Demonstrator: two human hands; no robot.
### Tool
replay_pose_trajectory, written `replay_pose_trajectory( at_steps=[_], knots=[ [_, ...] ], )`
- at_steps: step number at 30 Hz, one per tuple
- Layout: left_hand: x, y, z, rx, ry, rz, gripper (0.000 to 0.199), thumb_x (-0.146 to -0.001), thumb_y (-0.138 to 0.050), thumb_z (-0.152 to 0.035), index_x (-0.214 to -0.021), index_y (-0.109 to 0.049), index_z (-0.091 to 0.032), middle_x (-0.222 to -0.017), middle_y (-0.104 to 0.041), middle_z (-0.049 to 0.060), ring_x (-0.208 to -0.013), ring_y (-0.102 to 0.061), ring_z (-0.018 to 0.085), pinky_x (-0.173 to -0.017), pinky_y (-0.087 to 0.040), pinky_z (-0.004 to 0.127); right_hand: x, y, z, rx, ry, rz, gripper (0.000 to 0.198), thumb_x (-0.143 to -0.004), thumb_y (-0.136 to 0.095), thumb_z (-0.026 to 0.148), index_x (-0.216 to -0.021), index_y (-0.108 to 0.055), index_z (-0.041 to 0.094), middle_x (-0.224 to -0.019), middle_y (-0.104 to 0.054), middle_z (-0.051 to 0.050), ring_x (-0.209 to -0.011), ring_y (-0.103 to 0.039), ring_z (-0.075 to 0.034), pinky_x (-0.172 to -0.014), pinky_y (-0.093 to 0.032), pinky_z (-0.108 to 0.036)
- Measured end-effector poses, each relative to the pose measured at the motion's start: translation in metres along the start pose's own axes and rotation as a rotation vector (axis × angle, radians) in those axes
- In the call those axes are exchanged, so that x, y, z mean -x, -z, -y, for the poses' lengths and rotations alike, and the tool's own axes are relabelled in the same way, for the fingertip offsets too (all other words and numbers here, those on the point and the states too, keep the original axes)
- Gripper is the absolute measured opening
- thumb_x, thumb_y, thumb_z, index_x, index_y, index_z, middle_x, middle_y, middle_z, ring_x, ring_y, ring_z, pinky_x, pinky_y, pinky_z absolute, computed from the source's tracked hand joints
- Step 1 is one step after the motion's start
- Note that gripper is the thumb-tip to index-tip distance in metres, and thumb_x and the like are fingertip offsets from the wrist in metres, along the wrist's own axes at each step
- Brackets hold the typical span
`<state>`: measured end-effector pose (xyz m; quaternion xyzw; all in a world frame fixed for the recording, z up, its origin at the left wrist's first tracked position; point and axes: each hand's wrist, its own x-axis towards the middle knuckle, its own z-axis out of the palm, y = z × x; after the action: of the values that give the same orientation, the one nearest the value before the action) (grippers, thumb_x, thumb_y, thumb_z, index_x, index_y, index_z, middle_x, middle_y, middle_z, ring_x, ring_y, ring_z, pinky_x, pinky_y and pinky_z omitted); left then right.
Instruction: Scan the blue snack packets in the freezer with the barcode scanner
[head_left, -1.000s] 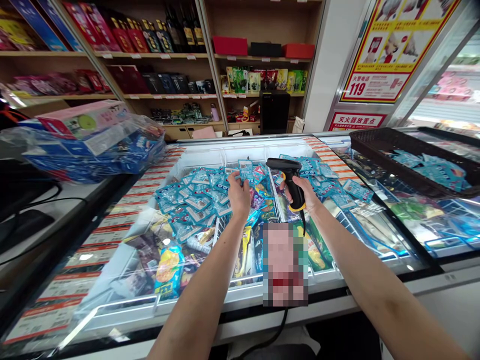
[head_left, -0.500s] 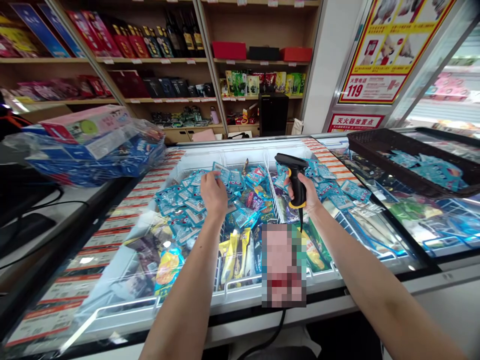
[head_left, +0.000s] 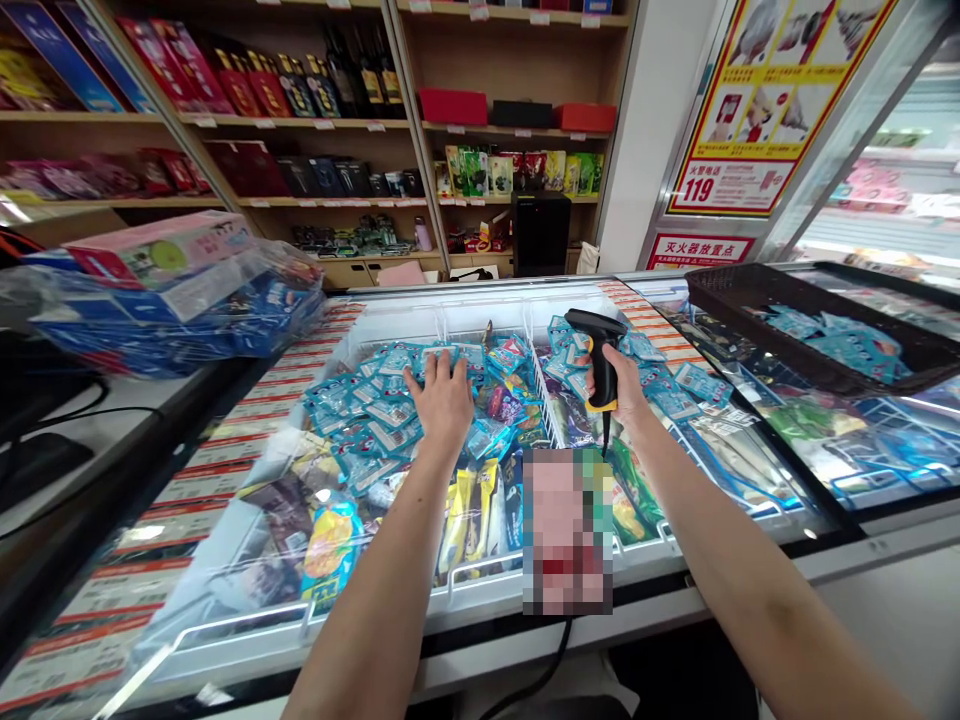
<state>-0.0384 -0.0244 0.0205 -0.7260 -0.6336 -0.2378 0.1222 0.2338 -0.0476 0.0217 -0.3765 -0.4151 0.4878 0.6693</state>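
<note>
My right hand (head_left: 628, 388) grips a black and yellow handheld barcode scanner (head_left: 602, 368) by its handle. The scanner's head points left, and a cable hangs from its base. My left hand (head_left: 444, 408) is spread with its fingers over small light-blue packets (head_left: 386, 412), seemingly touching the ones at its fingertips. Nothing shows in its grasp, though the palm side is hidden. More blue packets (head_left: 671, 402) lie scattered beyond and to the right of the scanner. Both groups appear to rest on the glass top of a chest freezer (head_left: 465, 632).
Wrapped ice creams (head_left: 472, 510) show through the glass between white wire dividers. A dark brown tray (head_left: 795, 335) with blue packets stands at right. Plastic-wrapped boxes (head_left: 172, 300) are stacked at left. Stocked shelves (head_left: 300, 120) line the back. A blurred patch hides part of the front.
My left hand has gone from curled fingers to a spread hand, turning palm down over the packets. The scanner sits slightly further right in view, still in my right hand.
</note>
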Motion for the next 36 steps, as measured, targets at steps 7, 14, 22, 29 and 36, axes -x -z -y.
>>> replay_pose_trajectory(
  at_steps=[7, 14, 22, 29, 36],
  knots=[
    [0.0, 0.0, 0.004, 0.008, 0.064, -0.03, 0.048, -0.091, -0.032, -0.02, -0.136, -0.05, -0.019, -0.151, -0.036, 0.016, -0.144, -0.023, 0.03, -0.112, -0.002, 0.066, -0.002, 0.018, 0.009, 0.032, 0.013, -0.084, 0.036, -0.078, -0.061, 0.055, -0.086, -0.06, 0.02, -0.082, -0.068, -0.003, -0.046, -0.051, -0.01, -0.035, -0.041, -0.025],
    [-0.004, -0.003, 0.006, -0.045, 0.079, -0.04, 0.046, -0.094, -0.031, -0.028, -0.132, -0.053, -0.016, -0.149, -0.038, 0.018, -0.142, -0.026, 0.031, -0.112, 0.001, 0.064, 0.006, 0.038, 0.015, 0.077, 0.02, -0.117, 0.037, -0.079, -0.063, 0.052, -0.087, -0.062, 0.017, -0.078, -0.069, -0.005, -0.043, -0.052, -0.01, -0.036, -0.042, -0.025],
    [-0.006, 0.004, -0.004, -0.008, -0.048, -0.125, 0.049, -0.095, -0.029, -0.038, -0.134, -0.051, -0.017, -0.146, -0.044, 0.014, -0.143, -0.026, 0.029, -0.114, 0.006, 0.062, 0.005, 0.05, 0.013, 0.036, 0.033, -0.123, 0.037, -0.077, -0.065, 0.053, -0.088, -0.063, 0.018, -0.079, -0.071, -0.005, -0.042, -0.053, -0.011, -0.036, -0.042, -0.025],
    [-0.012, -0.003, -0.023, 0.144, -0.242, -0.064, 0.046, -0.096, -0.031, -0.037, -0.135, -0.048, -0.019, -0.139, -0.053, 0.011, -0.137, -0.039, 0.025, -0.117, -0.016, 0.051, -0.002, 0.059, 0.017, -0.096, 0.051, -0.21, 0.036, -0.077, -0.062, 0.055, -0.086, -0.062, 0.02, -0.08, -0.071, -0.003, -0.044, -0.053, -0.01, -0.037, -0.043, -0.024],
    [-0.037, -0.028, -0.05, 0.437, -0.349, 0.252, 0.057, -0.094, -0.033, -0.049, -0.141, -0.039, -0.018, -0.142, -0.048, 0.011, -0.131, -0.046, 0.025, -0.106, -0.039, 0.041, -0.007, 0.059, 0.013, -0.142, 0.029, -0.262, 0.039, -0.075, -0.064, 0.055, -0.084, -0.063, 0.018, -0.076, -0.071, -0.005, -0.042, -0.053, -0.01, -0.036, -0.043, -0.024]
  ],
)
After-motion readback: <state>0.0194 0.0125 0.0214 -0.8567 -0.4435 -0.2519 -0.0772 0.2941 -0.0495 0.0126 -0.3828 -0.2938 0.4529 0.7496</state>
